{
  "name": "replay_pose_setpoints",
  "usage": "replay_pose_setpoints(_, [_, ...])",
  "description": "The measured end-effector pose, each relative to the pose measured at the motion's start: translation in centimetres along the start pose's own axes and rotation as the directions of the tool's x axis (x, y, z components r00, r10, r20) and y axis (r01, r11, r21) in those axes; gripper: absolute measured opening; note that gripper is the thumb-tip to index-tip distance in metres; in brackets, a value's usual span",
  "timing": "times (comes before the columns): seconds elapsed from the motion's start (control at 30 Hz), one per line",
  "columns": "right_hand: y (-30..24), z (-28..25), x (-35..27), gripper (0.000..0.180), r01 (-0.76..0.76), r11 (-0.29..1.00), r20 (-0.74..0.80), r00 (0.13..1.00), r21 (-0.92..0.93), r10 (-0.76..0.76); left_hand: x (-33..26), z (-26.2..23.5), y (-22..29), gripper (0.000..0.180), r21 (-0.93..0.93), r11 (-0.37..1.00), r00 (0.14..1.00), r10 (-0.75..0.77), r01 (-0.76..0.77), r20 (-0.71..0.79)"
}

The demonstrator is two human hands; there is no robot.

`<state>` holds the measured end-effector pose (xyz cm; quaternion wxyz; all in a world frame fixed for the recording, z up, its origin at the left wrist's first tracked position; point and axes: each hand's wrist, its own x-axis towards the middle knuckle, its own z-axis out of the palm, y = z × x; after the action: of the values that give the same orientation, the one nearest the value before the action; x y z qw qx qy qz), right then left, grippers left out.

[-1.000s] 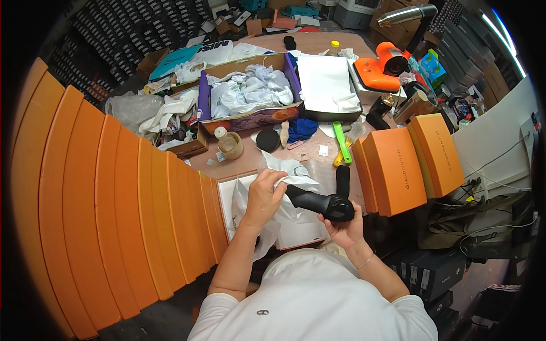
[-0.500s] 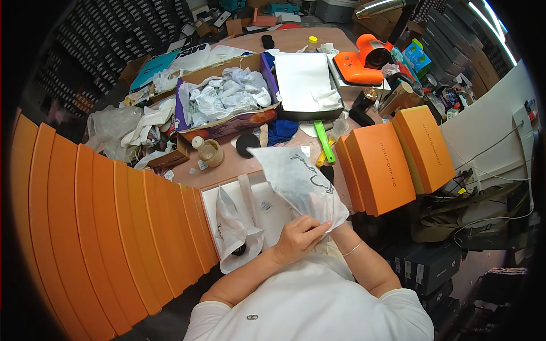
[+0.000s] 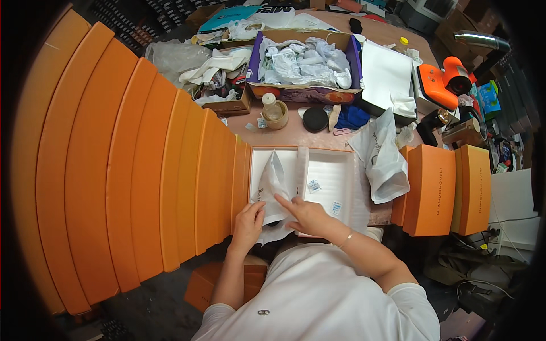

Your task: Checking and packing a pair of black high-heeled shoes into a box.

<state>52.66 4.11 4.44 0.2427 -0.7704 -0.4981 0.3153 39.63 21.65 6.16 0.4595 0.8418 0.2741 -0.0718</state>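
Note:
A white cloth-like bag [image 3: 273, 184] with dark script stands peaked in the left part of an open white box [image 3: 303, 166] with orange edges. Something dark shows at the bag's lower end; what it is stays hidden. My left hand [image 3: 248, 225] is closed on the bag's left edge, fingertips pinched. Over its right side reaches my right hand [image 3: 311, 216], index finger stretched out and thumb apart, holding nothing. Two small printed packets lie in the box's right part, one of them a white and blue packet [image 3: 336, 208]. A second white bag [image 3: 387, 170] rests right of the box.
Orange boxes [image 3: 133, 159] are stacked along the left, and more orange boxes [image 3: 430, 190] stand at the right. Farther back are a purple carton [image 3: 304, 91] of crumpled white paper, a glue jar [image 3: 276, 116], a round black tin [image 3: 315, 119] and an orange device [image 3: 438, 85].
The bag that was in my hands now lies right of the box. Both hands have moved left to the other bag, and the view has shifted left.

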Motion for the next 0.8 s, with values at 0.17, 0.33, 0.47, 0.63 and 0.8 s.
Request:
replay_pose_setpoints(0.17, [-0.8, -1.0, 3.2, 0.034, 0.194, 0.954, -0.363, 0.926, 0.23, -0.101, -2.3, 3.0, -7.5, 0.063, -0.694, 0.704, 0.941, -0.318, 0.15, -0.119])
replay_pose_setpoints(0.33, [-0.9, -3.4, 4.7, 0.027, 0.224, 0.859, -0.274, 0.956, 0.46, -0.103, -2.6, 6.3, -5.4, 0.069, -0.773, -0.245, 0.745, -0.214, 0.585, 0.632])
replay_pose_setpoints(0.47, [-2.9, -3.0, 2.2, 0.024, 0.22, 0.78, -0.199, 0.972, 0.586, -0.125, -0.7, 10.4, -6.4, 0.051, -0.755, -0.49, 0.871, 0.02, 0.436, 0.49])
replay_pose_setpoints(0.63, [-1.1, -6.5, -5.4, 0.026, 0.058, 0.804, 0.133, 0.977, 0.592, -0.169, -2.1, 7.3, -1.6, 0.037, -0.911, -0.178, 0.861, -0.3, 0.372, 0.41])
replay_pose_setpoints(0.8, [3.4, -2.4, -6.9, 0.058, 0.007, 0.648, -0.267, 0.915, 0.762, 0.304, 0.2, 9.2, 1.2, 0.067, -0.744, 0.632, 0.957, -0.016, -0.215, -0.29])
